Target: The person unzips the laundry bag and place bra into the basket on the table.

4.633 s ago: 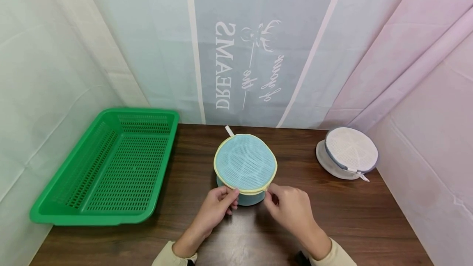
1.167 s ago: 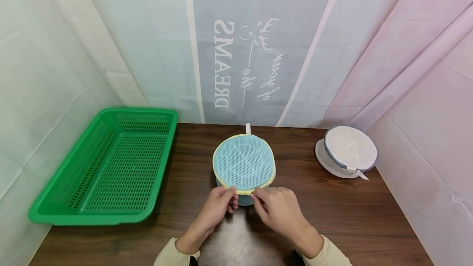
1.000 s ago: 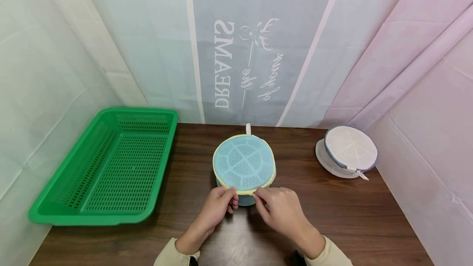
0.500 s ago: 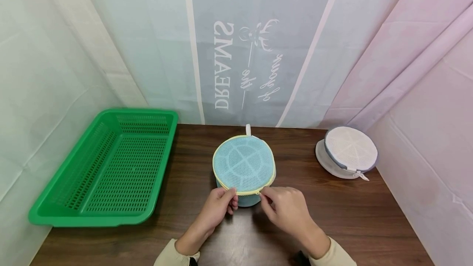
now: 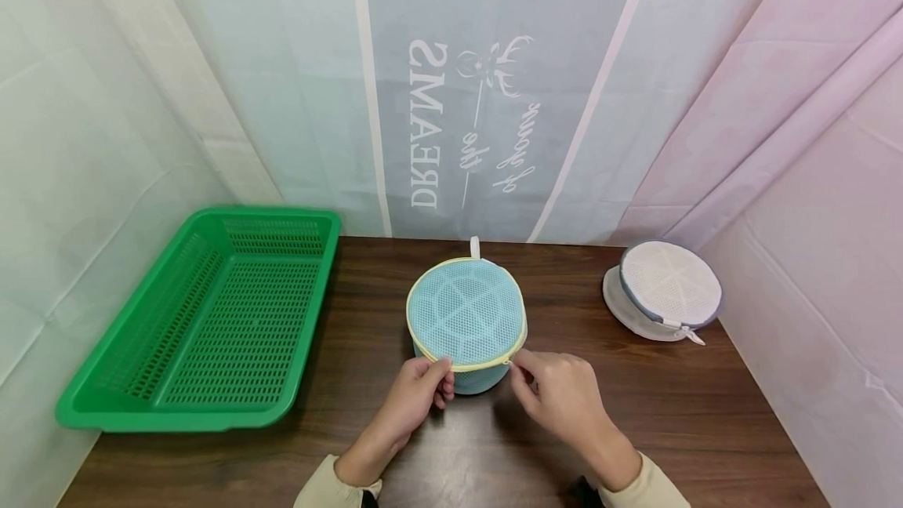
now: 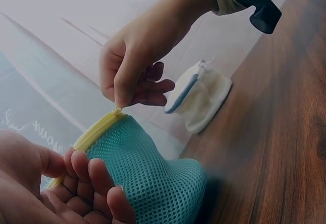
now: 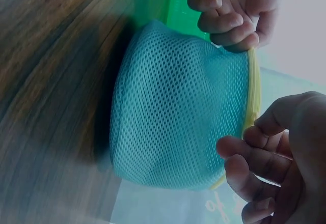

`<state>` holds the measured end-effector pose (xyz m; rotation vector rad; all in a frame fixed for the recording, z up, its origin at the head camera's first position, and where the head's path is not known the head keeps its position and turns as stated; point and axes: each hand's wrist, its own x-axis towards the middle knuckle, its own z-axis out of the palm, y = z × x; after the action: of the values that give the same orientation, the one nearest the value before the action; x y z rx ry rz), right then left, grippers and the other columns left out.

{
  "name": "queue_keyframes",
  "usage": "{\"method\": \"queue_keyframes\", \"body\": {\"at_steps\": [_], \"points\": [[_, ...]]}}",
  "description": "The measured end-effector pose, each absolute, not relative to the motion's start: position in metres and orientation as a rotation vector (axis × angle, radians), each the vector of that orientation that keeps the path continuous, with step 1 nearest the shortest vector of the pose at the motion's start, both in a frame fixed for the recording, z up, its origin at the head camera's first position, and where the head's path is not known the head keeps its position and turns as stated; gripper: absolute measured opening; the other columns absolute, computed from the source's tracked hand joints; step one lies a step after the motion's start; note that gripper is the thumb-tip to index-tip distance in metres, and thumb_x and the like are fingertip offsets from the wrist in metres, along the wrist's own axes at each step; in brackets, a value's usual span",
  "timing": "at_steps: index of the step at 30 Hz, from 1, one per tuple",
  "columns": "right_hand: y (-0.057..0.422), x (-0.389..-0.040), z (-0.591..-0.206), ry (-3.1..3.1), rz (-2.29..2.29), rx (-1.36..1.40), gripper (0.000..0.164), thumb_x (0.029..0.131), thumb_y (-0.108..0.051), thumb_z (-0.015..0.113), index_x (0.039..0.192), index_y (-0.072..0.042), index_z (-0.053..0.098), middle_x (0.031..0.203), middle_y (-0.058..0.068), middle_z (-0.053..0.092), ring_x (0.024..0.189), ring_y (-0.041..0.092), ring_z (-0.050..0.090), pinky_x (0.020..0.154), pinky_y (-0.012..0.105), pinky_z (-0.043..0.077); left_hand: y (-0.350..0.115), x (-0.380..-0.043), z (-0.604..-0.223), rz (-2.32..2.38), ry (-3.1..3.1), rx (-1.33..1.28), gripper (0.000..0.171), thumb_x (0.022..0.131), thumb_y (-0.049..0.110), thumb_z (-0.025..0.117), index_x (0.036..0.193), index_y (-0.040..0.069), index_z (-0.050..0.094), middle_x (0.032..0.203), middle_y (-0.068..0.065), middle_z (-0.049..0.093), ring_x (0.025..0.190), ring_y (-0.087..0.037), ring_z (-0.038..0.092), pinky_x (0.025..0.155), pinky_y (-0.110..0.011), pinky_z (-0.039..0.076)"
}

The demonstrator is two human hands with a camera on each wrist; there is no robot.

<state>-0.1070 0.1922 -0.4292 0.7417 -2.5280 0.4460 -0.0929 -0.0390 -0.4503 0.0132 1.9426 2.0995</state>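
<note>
Blue mesh bag [image 5: 466,312]: standing upright on the brown wood-grain desk [image 5: 705,429], mid-desk, round top panel facing up. Yellow zip trim [image 7: 253,81] runs round the top edge; white loop [image 5: 476,248] sticks up at the far side. Mesh side wall sags and bulges unevenly in both wrist views.

Left hand [image 5: 416,398]: at the near edge of the bag, left of centre. Thumb laid over the trim, other fingers curled below it; fingers closed down to a pinch, with the rim between them.

Right hand [image 5: 560,394]: at the near right of the same rim. Thumb and index finger brought together on a small tab of the zip [image 5: 508,362]; remaining fingers loosely curled, slightly spread in the right wrist view. Tab mostly covered by the fingertips, so its shape cannot be told.

Surroundings: green basket [image 5: 315,320], slotted walls and floor, on the desk to the person's left, apart from the bag. White mesh bag [image 5: 670,281] with blue-grey trim, well to the right, top tilted, near the side curtain. Grey-blue curtain [image 5: 317,100] behind the desk, flipped pale lettering on it. Cream sleeves [image 5: 335,484] at both wrists; black strap [image 6: 262,12] on the right one.
</note>
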Motion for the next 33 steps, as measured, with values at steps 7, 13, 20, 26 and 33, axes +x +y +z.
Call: {"method": "queue_keyframes", "body": {"at_steps": [7, 13, 20, 26, 33], "points": [[0.199, -0.111, -0.428, -2.540, 0.436, 0.689, 0.031, 0.082, -0.015, 0.070, 0.065, -0.028, 0.047, 0.057, -0.021, 0.030, 0.048, -0.003, 0.029, 0.045, 0.019, 0.024, -0.039, -0.094, -0.451, 2.108, 1.949, 0.002, 0.032, 0.105, 0.014, 0.050, 0.079, -0.003, 0.060, 0.069, 0.001, 0.056, 0.067, -0.014, 0.055, 0.059, -0.022, 0.047], [0.204, -0.115, -0.428, -2.527, 0.426, 0.647, 0.031, 0.082, -0.014, 0.069, 0.065, -0.026, 0.046, 0.057, -0.019, 0.030, 0.048, -0.001, 0.029, 0.044, 0.021, 0.023, -0.038, -0.095, -0.452, 2.110, 1.946, -0.006, 0.031, 0.105, 0.012, 0.050, 0.079, -0.003, 0.060, 0.069, 0.001, 0.056, 0.067, -0.013, 0.055, 0.060, -0.022, 0.047], [0.208, -0.120, -0.429, -2.535, 0.420, 0.597, 0.029, 0.083, -0.013, 0.068, 0.065, -0.025, 0.049, 0.056, -0.018, 0.032, 0.047, 0.000, 0.029, 0.043, 0.021, 0.023, -0.039, -0.094, -0.452, 2.109, 1.945, -0.006, 0.032, 0.105, 0.014, 0.050, 0.078, -0.001, 0.060, 0.069, 0.002, 0.055, 0.066, -0.013, 0.055, 0.059, -0.022, 0.047], [0.211, -0.125, -0.432, -2.560, 0.405, 0.521, 0.026, 0.085, -0.013, 0.069, 0.066, -0.023, 0.053, 0.054, -0.016, 0.034, 0.046, 0.002, 0.031, 0.041, 0.022, 0.024, -0.039, -0.093, -0.452, 2.108, 1.942, -0.007, 0.032, 0.105, 0.014, 0.050, 0.078, -0.001, 0.060, 0.069, 0.002, 0.055, 0.066, -0.013, 0.055, 0.059, -0.022, 0.047], [0.214, -0.132, -0.436, -2.575, 0.383, 0.463, 0.020, 0.087, -0.014, 0.070, 0.071, -0.019, 0.060, 0.054, -0.012, 0.036, 0.047, 0.005, 0.034, 0.041, 0.024, 0.027, -0.039, -0.093, -0.452, 2.103, 1.941, -0.003, 0.032, 0.105, 0.015, 0.051, 0.080, -0.003, 0.060, 0.070, 0.001, 0.055, 0.067, -0.014, 0.055, 0.059, -0.023, 0.047]]}}
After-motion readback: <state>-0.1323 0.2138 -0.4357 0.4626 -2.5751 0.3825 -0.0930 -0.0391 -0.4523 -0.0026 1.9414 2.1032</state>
